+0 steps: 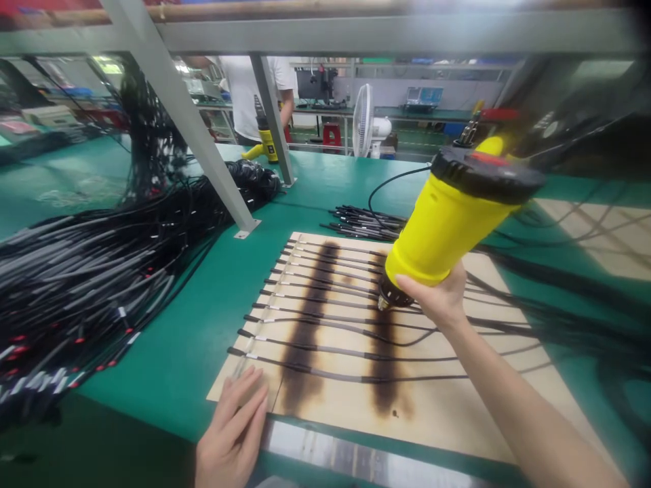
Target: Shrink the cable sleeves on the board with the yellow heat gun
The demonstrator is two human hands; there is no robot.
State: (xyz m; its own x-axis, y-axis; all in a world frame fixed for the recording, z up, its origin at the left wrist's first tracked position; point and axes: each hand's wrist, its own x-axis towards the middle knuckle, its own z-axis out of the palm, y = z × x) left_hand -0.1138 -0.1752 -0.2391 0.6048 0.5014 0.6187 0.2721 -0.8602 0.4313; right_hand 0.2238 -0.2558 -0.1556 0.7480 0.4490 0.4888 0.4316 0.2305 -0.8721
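Note:
My right hand (440,298) is wrapped round a yellow heat gun (437,227) with a black base. The gun tilts nozzle-down over the right dark scorch band on a pale wooden board (325,400). Several thin black cables (325,349) lie side by side across the board, their tips past its left edge. My left hand (237,423) rests at the board's front left corner, below the lowest cable, fingers extended and holding nothing visible.
Large cable bundles (102,271) cover the green table (218,325) at left. More cables (363,222) lie behind the board. Metal posts (188,122) rise from the table. Beyond stand a person in a white shirt (241,88), another yellow heat gun (267,142) and a fan (363,122).

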